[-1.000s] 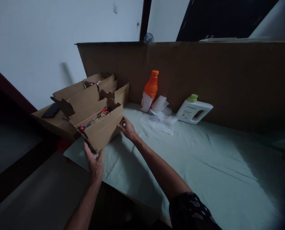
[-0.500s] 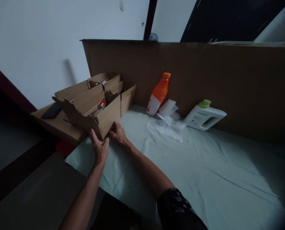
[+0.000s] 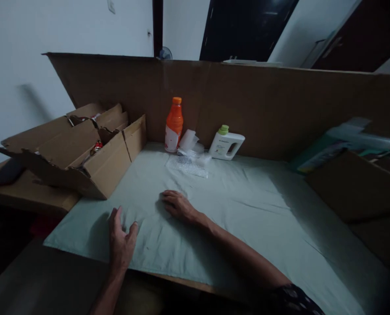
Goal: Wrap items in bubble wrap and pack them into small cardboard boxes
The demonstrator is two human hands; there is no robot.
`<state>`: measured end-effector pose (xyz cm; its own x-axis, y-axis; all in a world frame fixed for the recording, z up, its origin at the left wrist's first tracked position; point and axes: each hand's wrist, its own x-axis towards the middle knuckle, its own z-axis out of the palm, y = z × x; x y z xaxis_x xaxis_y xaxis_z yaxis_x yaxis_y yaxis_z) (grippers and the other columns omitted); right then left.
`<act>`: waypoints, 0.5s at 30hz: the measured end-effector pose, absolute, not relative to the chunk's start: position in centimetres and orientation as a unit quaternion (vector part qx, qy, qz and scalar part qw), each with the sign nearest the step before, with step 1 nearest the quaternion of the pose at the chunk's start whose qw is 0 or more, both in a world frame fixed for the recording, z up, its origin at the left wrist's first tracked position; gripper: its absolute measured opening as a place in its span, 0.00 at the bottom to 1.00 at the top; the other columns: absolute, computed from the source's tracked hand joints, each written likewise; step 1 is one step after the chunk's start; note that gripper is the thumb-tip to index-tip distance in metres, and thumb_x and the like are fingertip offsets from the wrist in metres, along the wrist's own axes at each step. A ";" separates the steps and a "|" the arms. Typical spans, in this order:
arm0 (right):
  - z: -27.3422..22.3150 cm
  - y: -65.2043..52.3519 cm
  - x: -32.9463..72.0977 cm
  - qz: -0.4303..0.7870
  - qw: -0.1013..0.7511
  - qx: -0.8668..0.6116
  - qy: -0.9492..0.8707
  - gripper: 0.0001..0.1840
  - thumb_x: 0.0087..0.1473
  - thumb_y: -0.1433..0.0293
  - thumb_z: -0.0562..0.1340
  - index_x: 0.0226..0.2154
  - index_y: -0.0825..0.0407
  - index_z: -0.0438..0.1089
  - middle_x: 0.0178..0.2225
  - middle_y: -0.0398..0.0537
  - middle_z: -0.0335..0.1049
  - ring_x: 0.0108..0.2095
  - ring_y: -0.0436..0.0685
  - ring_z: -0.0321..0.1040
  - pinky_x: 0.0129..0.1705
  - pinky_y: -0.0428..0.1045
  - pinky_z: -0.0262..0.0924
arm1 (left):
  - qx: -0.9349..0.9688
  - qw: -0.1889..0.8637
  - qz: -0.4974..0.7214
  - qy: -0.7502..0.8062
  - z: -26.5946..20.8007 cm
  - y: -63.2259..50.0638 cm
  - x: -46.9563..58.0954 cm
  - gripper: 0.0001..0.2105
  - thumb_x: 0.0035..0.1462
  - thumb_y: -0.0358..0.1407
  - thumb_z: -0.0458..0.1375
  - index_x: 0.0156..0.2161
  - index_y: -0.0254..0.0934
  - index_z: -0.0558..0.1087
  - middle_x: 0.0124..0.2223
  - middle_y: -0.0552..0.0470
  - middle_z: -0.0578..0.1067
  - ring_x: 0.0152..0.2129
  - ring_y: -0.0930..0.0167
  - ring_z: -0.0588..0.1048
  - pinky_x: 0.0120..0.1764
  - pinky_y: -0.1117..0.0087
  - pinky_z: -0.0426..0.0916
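Observation:
My left hand (image 3: 121, 238) hovers over the cloth near the table's front left, thumb and fingers apart, holding nothing. Resting on the pale green cloth (image 3: 142, 258), my right hand (image 3: 179, 205) lies palm down with its fingers stretched forward and nothing in them. Left of both hands stands a divided cardboard box (image 3: 112, 164), apart from them. A small red and gold item (image 3: 98, 145) shows in one of its compartments; the rest of the contents is mostly hidden. Beyond my right hand lies bubble wrap (image 3: 188, 165).
An orange bottle (image 3: 174, 124) and a white jug with a green cap (image 3: 226, 144) stand at the back against a cardboard panel (image 3: 263, 105). On the right is another cardboard box (image 3: 352, 188), with a blurred green bottle (image 3: 319, 151) beside it. A dark flat object (image 3: 6, 173) lies far left.
Both hands have let go of the cardboard box and drawn back from it, the right one moving rightward onto the cloth. My view has turned right, bringing in the right-hand box and green bottle.

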<state>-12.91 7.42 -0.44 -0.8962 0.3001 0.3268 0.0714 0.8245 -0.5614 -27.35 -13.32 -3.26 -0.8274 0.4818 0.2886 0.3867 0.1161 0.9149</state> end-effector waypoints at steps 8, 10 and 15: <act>-2.0 4.8 2.3 0.216 0.260 -0.204 -0.919 0.19 0.59 0.74 0.60 0.53 0.51 0.72 0.58 0.58 0.70 0.62 0.63 0.63 0.62 0.64 0.61 | 0.569 0.378 0.418 0.599 -3.5 -18.8 -12.4 0.13 0.58 0.45 0.57 0.39 0.44 0.81 0.34 0.46 0.79 0.32 0.63 0.78 0.41 0.64 0.74; -2.3 3.0 4.7 0.208 0.255 -0.214 -0.920 0.19 0.59 0.74 0.60 0.53 0.51 0.72 0.58 0.57 0.70 0.62 0.63 0.63 0.61 0.64 0.62 | 0.612 0.532 0.255 0.526 -5.0 -19.3 -9.4 0.13 0.52 0.45 0.61 0.38 0.43 0.83 0.36 0.47 0.81 0.34 0.63 0.78 0.43 0.65 0.73; -1.6 -3.9 9.4 0.206 0.236 -0.232 -0.921 0.19 0.60 0.74 0.59 0.53 0.50 0.71 0.59 0.56 0.70 0.63 0.62 0.62 0.61 0.61 0.62 | 0.536 0.595 0.194 0.566 -6.3 -17.3 -7.3 0.12 0.58 0.43 0.62 0.45 0.43 0.79 0.49 0.47 0.79 0.50 0.59 0.75 0.52 0.59 0.70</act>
<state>9.41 -3.91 -1.62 -0.7816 0.5237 0.3389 0.3296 0.8080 -0.4884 -7.26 -17.30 -6.27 0.2831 0.8388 -0.4650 0.3764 0.3488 0.8583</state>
